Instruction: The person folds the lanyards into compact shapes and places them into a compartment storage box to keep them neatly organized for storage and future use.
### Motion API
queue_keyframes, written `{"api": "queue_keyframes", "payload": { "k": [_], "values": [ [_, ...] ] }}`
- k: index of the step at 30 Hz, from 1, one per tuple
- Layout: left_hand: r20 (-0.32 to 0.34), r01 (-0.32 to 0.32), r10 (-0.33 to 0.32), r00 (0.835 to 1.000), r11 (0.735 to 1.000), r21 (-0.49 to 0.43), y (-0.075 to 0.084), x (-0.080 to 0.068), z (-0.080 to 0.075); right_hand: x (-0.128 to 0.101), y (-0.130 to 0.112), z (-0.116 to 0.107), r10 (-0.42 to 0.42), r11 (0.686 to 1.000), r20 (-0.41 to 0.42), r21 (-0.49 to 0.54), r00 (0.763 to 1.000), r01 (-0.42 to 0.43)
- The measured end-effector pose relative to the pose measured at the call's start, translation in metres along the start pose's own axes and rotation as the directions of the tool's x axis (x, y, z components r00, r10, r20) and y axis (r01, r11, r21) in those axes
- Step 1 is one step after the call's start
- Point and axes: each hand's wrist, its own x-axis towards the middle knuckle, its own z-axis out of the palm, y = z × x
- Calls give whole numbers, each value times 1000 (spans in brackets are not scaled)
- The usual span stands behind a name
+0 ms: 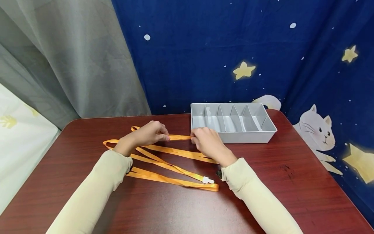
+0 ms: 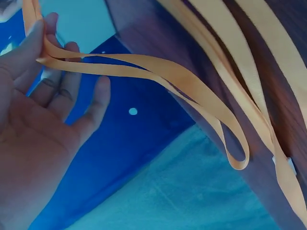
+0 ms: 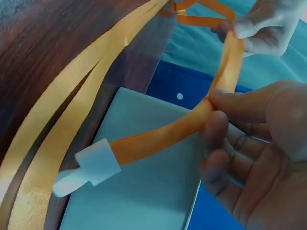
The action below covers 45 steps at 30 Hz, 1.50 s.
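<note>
A flat orange lanyard (image 1: 180, 137) stretches between my two hands near the back of the table. My left hand (image 1: 152, 133) pinches it between thumb and forefinger, the other fingers loosely bent; its doubled strap (image 2: 139, 67) trails off into a loop. With thumb and fingertips, my right hand (image 1: 208, 143) pinches the same lanyard closer to its end. A white plastic clip (image 3: 98, 165) hangs from that end, over the tray's side in the right wrist view. Below my hands, more orange lanyard straps (image 1: 163, 177) lie lengthwise on the table, one ending in a white clip (image 1: 208, 180).
A grey tray (image 1: 242, 137) with several divided compartments stands at the back right, right behind my right hand. The dark red wooden table (image 1: 163, 211) has rounded back corners. Behind it hang a blue star-patterned curtain (image 1: 198, 65) and a grey one (image 1: 93, 65).
</note>
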Motion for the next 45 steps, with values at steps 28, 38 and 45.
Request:
{"api": "queue_keyframes", "payload": {
  "k": [28,38,45],
  "values": [
    [-247,-229,137,959,888,-398,32,-7,-25,0,4,-3,-51,820,-172,555,984,140],
    [-345,-298,116,931,788,-539,52,-4,-27,2,-4,-10,8,743,-260,648,966,169],
    [-417,-344,106,903,760,-552,64,-1,-27,4,-9,-13,3,706,-275,681,961,193]
  ]
}}
